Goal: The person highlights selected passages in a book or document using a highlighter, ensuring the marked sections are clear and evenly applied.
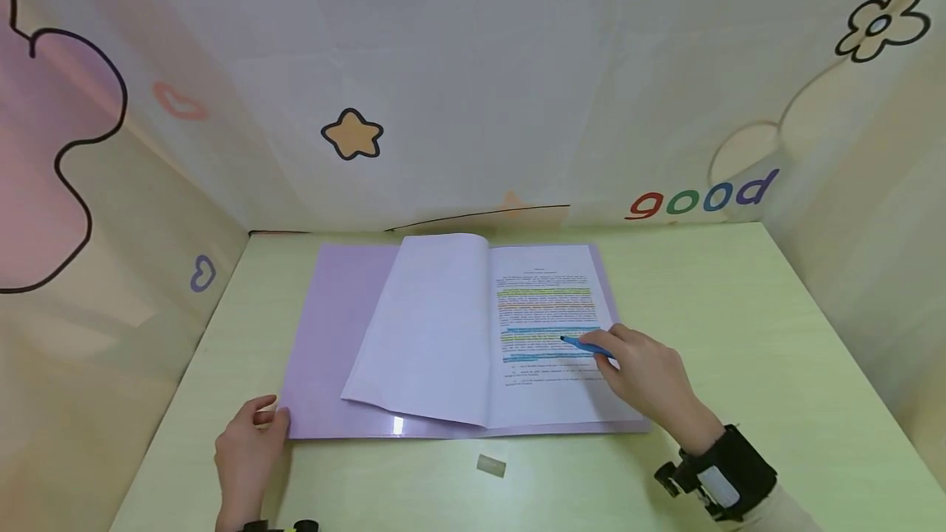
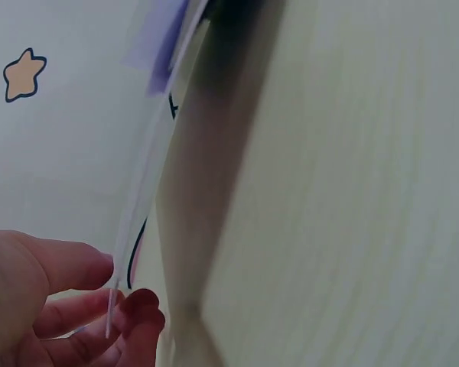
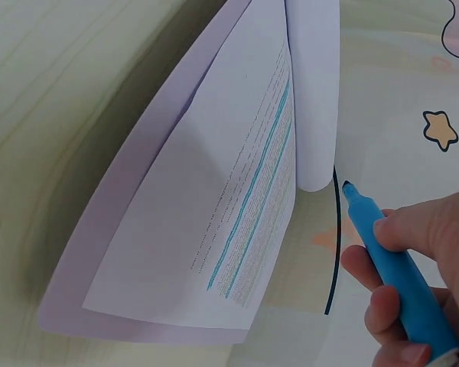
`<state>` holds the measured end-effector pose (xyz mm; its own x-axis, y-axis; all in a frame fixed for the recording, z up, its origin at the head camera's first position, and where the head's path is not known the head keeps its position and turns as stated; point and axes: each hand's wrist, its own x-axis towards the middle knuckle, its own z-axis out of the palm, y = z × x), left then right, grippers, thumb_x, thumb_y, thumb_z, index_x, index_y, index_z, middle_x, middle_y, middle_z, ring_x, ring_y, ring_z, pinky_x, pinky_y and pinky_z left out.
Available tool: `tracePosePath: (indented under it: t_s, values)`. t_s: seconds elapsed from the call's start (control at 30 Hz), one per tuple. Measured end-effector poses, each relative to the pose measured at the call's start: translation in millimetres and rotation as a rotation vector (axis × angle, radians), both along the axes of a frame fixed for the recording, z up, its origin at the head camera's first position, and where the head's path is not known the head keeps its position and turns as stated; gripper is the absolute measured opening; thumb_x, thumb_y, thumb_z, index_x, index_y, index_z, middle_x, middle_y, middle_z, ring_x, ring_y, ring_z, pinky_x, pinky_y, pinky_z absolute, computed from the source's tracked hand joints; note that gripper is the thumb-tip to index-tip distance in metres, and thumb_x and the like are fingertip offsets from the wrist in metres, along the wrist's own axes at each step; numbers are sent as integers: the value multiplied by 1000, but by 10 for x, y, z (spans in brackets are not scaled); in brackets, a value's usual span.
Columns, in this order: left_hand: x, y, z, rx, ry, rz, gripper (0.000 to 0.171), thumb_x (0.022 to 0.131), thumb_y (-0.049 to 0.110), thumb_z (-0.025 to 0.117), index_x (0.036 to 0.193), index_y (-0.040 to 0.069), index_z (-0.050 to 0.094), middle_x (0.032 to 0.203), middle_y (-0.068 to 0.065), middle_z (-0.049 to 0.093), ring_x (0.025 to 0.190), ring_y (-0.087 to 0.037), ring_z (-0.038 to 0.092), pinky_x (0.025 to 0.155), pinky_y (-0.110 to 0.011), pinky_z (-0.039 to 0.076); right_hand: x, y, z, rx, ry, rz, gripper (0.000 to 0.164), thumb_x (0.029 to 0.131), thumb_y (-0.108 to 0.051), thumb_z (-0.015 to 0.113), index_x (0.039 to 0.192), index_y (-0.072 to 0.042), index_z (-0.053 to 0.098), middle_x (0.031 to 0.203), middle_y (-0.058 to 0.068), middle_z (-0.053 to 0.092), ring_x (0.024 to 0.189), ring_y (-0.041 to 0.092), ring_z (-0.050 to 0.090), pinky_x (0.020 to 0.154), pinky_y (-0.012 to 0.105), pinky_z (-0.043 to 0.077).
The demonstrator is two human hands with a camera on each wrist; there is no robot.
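A blue highlighter (image 3: 398, 267) is gripped in my right hand (image 1: 650, 372), its dark tip uncapped above the printed page (image 1: 547, 401). Lines on that page are marked in yellow, orange and blue. The page lies in an open purple folder (image 1: 332, 327), where a turned white sheet (image 1: 432, 327) covers part of the left cover. At the folder's lower left corner is my left hand (image 1: 251, 446). Its thumb and fingers (image 2: 76, 264) pinch the cover's thin edge from both sides in the left wrist view. From the head view I cannot tell whether the highlighter tip touches the paper.
A small greyish-green rectangular piece (image 1: 491, 465) lies on the pale table (image 1: 739, 327) in front of the folder. Behind the table hangs a white cloth backdrop (image 1: 473, 105) with printed drawings, and patterned side walls stand left and right.
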<state>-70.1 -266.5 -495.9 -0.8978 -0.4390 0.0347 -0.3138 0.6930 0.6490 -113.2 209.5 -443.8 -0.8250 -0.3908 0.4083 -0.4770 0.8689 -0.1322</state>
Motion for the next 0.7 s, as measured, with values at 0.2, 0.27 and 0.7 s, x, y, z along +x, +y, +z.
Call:
tracePosePath:
  t_s: [0.2, 0.27, 0.7]
  values:
    - [-14, -25, 44, 103, -22, 0, 29, 82, 16, 59, 107, 3, 61, 85, -16, 65, 61, -15, 59, 54, -28, 45, 15, 28, 0, -23, 42, 13, 23, 71, -9, 68, 93, -17, 66, 68, -3, 52, 49, 6, 32, 36, 21, 24]
    - [-18, -27, 62, 145, -7, 5, 29, 82, 15, 60, 108, 3, 60, 85, -16, 65, 58, -13, 59, 51, -26, 46, 16, 33, -5, -27, 51, 11, 24, 71, -10, 68, 93, -18, 66, 69, -4, 52, 49, 6, 32, 36, 20, 24]
    - [-23, 84, 371, 193, 164, 66, 25, 81, 15, 61, 105, 8, 64, 91, -14, 66, 62, -7, 58, 48, -21, 45, 17, 43, 1, -21, -13, -17, 26, 71, -11, 72, 96, -17, 67, 75, -1, 57, 49, 5, 34, 36, 20, 25]
